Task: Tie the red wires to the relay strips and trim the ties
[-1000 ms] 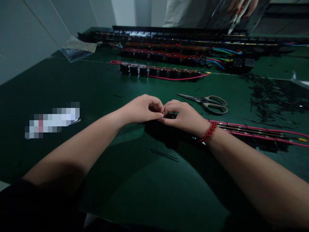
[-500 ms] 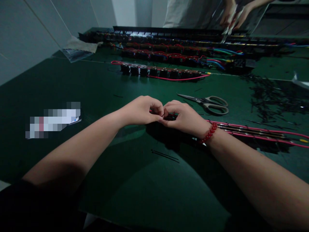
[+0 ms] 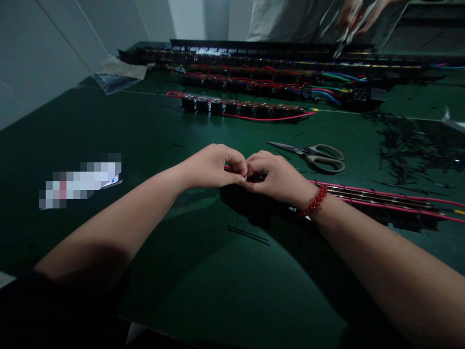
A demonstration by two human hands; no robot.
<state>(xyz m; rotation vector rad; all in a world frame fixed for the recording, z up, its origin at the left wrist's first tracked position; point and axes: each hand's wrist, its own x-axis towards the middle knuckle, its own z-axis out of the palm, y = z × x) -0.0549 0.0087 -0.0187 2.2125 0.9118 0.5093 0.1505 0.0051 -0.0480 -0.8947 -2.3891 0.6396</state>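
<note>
Over at one o'clock, beyond the wired strips, a co-worker's hand point(image 3: 358, 18) has lifted its pale-handled tool point(image 3: 343, 42) a little since half a second ago, while the two hands nearest me have hardly shifted. Whoever stands over there is cut off by the upper edge, and the far strips point(image 3: 254, 58) blur together in the gloom. What those near hands are busy with is mostly covered: the wired strip point(image 3: 385, 198) lies under the right hand point(image 3: 272, 174) and runs out between three and four o'clock, past the beaded bracelet point(image 3: 314, 201), but its middle is hidden by knuckles and shadow. Something like a thin dark strand point(image 3: 246, 175) shows where the fingertips meet, too small to make out properly. Left hand point(image 3: 223, 167) comes in from eight o'clock, wrist arched, thumb and forefinger curled into a ring and closed at the tips on that strand; the right reaches in from four, palm down, thumb and fingers bent and likewise pinched on it, the tips almost touching the other's. Scissors point(image 3: 314, 154) lie spread just beside the right hand, towards two o'clock, and two thin black ties point(image 3: 249, 236) rest at six.
</note>
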